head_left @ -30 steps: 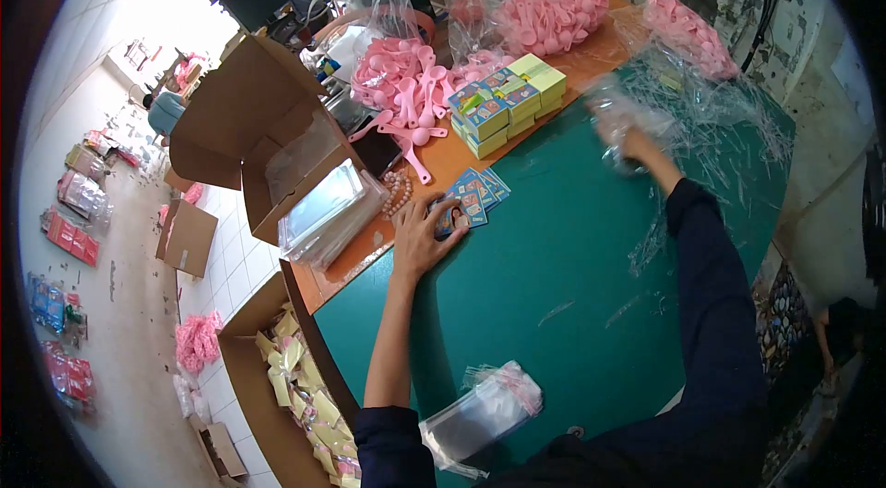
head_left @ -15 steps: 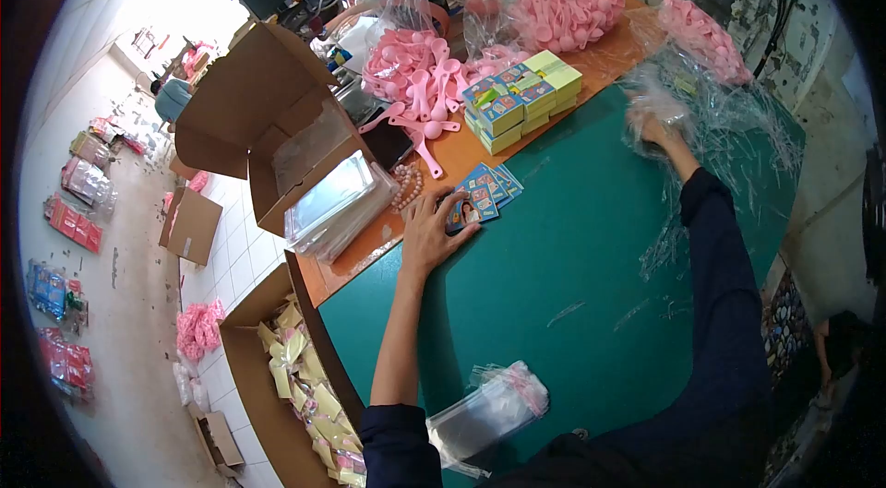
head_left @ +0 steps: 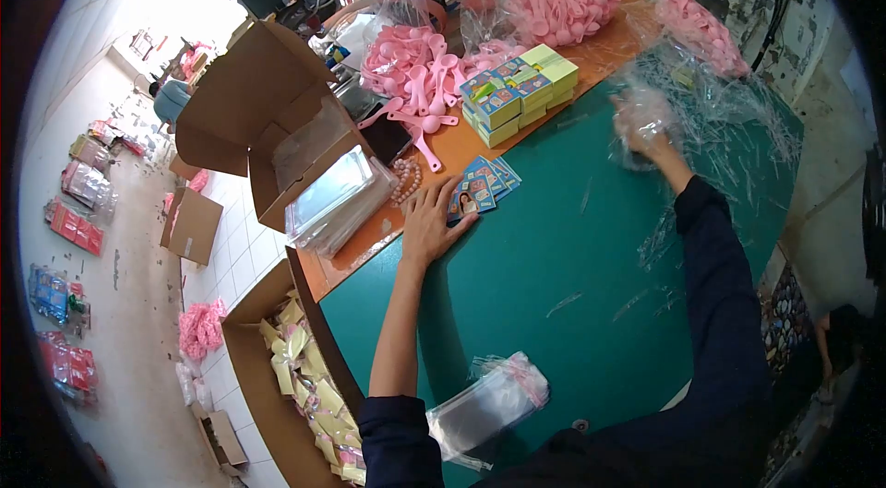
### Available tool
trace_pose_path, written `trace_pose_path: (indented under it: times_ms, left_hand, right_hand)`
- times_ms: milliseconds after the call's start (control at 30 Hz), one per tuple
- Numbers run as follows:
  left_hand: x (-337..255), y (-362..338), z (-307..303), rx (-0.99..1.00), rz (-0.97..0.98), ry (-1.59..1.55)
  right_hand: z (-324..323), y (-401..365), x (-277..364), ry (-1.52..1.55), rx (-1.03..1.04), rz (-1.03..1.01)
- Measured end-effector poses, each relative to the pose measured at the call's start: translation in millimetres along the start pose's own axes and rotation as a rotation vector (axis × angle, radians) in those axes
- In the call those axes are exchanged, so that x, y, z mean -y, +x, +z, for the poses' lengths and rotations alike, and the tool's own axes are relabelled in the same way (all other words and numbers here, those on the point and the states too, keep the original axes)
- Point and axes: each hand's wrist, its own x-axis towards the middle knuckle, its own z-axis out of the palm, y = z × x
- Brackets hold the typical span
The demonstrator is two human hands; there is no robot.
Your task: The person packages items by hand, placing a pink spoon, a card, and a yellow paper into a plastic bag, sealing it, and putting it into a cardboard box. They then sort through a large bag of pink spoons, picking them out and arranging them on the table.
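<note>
My left hand (head_left: 430, 228) lies on the table with fingers extended, its fingertips and thumb at the near edge of a small fan of blue printed cards (head_left: 478, 193). Crumpled clear plastic film (head_left: 653, 115) is bunched in my right hand (head_left: 639, 139), over the far right of the green table. Motion blur and the film partly hide those fingers. Yellow-edged stacks of the same kind of cards (head_left: 520, 93) stand between the two hands, farther back. More loose clear plastic (head_left: 729, 110) spreads just right of my right hand.
Pink plastic spoons (head_left: 415, 68) are heaped at the back, with bagged ones (head_left: 565, 8) beside them. Clear sleeves (head_left: 337, 197) lean from an open cardboard box (head_left: 268, 151). Another carton (head_left: 242, 327) holds packed pieces. Clear bags (head_left: 489, 405) lie near my body on the green table (head_left: 563, 248).
My right hand has shifted a little to the left with the plastic film. My left hand stays by the cards, its fingers slightly flatter.
</note>
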Motion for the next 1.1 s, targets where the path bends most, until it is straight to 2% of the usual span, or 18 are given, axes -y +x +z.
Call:
trace_pose_path:
  times_ms: [100, 167, 233, 300, 367, 433, 533, 567, 667, 733, 800, 833, 900, 933, 1000, 1033, 1067, 1100]
  left_hand:
    - [0, 0, 1, 0.019, -0.018, 0.037]
    - [1, -1, 2, 0.0, -0.007, 0.018]
    - [-3, 1, -2, 0.014, -0.009, -0.034]
    - [0, -1, 3, -0.001, 0.01, -0.045]
    - [1, -1, 1, 0.028, -0.012, -0.034]
    - [-1, 2, 0, 0.034, -0.034, -0.045]
    - [1, 2, 3, 0.013, -0.042, -0.027]
    - [1, 1, 2, 0.016, -0.051, -0.025]
    - [5, -2, 7, 0.0, -0.031, -0.087]
    - [5, -3, 6, -0.017, -0.058, -0.216]
    - [4, -5, 5, -0.014, -0.053, -0.198]
    - [3, -4, 3, -0.017, -0.053, -0.194]
    - [3, -1, 2, -0.02, -0.057, -0.177]
    - [3, 0, 3, -0.024, -0.059, -0.167]
    - [3, 0, 3, -0.019, -0.063, -0.151]
    - [3, 0, 3, -0.017, -0.068, -0.146]
    - [2, -1, 3, -0.013, -0.073, -0.143]
    - [1, -1, 2, -0.012, -0.072, -0.146]
  right_hand:
    - [-50, -27, 50, 0.025, -0.257, -0.165]
    - [-58, -52, 119, 0.101, -0.273, -0.401]
    - [-36, -67, 167, 0.161, -0.215, -0.552]
    - [15, -49, 146, 0.194, -0.132, -0.537]
    - [62, -5, 49, 0.233, -0.064, -0.351]
    - [-26, -3, 35, 0.104, 0.229, -0.055]
    - [-93, -76, 87, -0.053, -0.197, -0.222]
    - [-116, -102, 120, 0.001, -0.212, -0.353]
    - [-136, -203, 217, 0.259, 0.13, -0.74]
    - [-122, -239, 232, 0.295, 0.165, -0.757]
    - [-99, -253, 241, 0.35, 0.196, -0.785]
    - [-89, -245, 226, 0.743, 0.329, -0.626]
    - [-85, -221, 174, 0.66, 0.244, -0.528]
    - [-90, -204, 142, 0.188, 0.027, -0.592]
    - [-86, -167, 56, 1.242, 0.276, -0.184]
    - [-92, -149, 28, 0.584, 0.077, -0.371]
    - [-99, -130, 0, -0.08, -0.197, -0.44]
    - [-74, -112, -63, -0.155, -0.132, -0.262]
